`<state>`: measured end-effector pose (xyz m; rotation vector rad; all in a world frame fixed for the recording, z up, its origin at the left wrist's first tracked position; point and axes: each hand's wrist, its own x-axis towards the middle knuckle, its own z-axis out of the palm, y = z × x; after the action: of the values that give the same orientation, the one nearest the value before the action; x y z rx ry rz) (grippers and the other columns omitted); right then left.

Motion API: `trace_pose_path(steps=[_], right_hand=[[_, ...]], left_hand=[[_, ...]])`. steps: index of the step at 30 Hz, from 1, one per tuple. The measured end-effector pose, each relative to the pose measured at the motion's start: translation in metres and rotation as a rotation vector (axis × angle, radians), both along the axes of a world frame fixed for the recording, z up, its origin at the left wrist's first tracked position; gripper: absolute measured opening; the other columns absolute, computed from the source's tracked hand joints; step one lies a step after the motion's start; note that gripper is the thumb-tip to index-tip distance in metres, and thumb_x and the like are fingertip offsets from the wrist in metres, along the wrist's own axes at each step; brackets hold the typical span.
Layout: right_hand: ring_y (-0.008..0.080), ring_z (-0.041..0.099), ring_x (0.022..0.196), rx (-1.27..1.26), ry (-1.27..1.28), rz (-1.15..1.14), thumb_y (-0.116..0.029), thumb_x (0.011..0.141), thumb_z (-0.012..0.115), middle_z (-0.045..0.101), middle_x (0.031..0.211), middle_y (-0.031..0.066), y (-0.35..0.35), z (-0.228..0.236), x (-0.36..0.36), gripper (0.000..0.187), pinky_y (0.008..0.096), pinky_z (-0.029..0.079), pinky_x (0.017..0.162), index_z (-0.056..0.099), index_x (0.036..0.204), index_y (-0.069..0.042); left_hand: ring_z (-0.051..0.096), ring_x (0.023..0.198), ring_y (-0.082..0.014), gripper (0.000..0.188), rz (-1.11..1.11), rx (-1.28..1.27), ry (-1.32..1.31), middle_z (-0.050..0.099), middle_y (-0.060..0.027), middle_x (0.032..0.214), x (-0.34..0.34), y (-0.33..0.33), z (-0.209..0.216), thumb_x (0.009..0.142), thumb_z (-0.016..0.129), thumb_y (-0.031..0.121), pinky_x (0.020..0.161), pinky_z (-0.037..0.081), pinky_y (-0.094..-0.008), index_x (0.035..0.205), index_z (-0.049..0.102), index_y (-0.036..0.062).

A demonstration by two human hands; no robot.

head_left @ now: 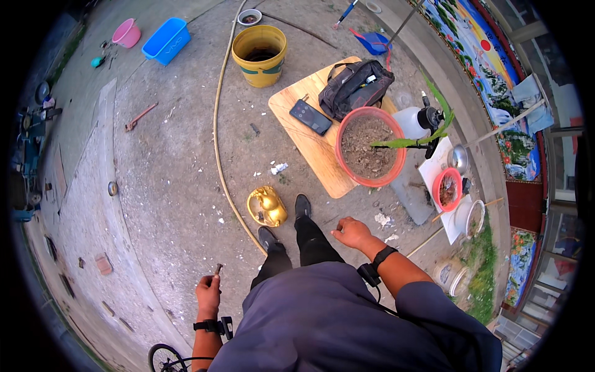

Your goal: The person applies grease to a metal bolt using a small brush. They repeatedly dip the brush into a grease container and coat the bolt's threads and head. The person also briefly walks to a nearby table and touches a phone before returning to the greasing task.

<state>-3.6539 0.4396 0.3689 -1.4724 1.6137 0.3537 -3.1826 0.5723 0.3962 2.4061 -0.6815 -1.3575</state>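
Note:
My left hand [209, 294] is closed around a short brown stick-like piece [218, 269] with a wider top; its exact kind is too small to tell. My right hand [354, 234] hangs with curled fingers, and nothing shows in it. Between my hands, beyond my feet, a shiny gold rounded pot [270, 204] stands on the ground. Ahead of my right hand, a red-rimmed pot of dry soil [369, 146] sits on a wooden board or low table [299, 146]. A long green leaf [403, 143] reaches over the soil. Beside the pot lie a phone [310, 117] and a dark tool bag [354, 90].
A hose [217, 124] curves along the ground past the yellow bucket [260, 57]. A white spray bottle [410, 123] is right of the soil pot, near a red bowl [447, 189]. A blue tub [166, 41], pink bucket [126, 33] and red pipe wrench [141, 116] lie far left.

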Motion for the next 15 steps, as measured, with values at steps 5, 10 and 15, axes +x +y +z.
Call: trace_pose_path(steps=[5,10,15], right_hand=[[0.0338,0.060,0.112,-0.005,0.026,0.014,-0.043,0.088,0.063,0.065,0.114,0.0183,-0.001,0.001,0.001,0.039,0.0426,0.048,0.097,0.070,0.096,-0.006],[0.0337,0.059,0.113,0.003,0.046,0.030,-0.043,0.088,0.062,0.065,0.114,0.0181,-0.004,0.007,0.009,0.039,0.0425,0.047,0.098,0.070,0.097,-0.006],[0.0340,0.059,0.113,0.055,0.071,0.036,-0.043,0.088,0.062,0.065,0.114,0.0187,-0.005,0.008,0.013,0.039,0.0424,0.047,0.098,0.070,0.097,-0.006]], left_hand=[[0.058,0.061,-0.0120,0.033,0.026,-0.031,0.027,0.064,-0.0060,0.077,0.002,0.004,-0.004,0.092,0.068,0.028,0.055,0.049,-0.0280,0.100,0.066,-0.0046],[0.058,0.061,-0.0119,0.033,0.032,-0.026,0.031,0.064,-0.0057,0.077,0.002,0.007,0.003,0.093,0.067,0.027,0.054,0.048,-0.0276,0.101,0.066,-0.0045],[0.057,0.061,-0.0119,0.031,0.047,-0.035,0.036,0.063,-0.0055,0.077,0.012,0.019,-0.005,0.094,0.067,0.027,0.054,0.048,-0.0276,0.100,0.065,-0.0039]])
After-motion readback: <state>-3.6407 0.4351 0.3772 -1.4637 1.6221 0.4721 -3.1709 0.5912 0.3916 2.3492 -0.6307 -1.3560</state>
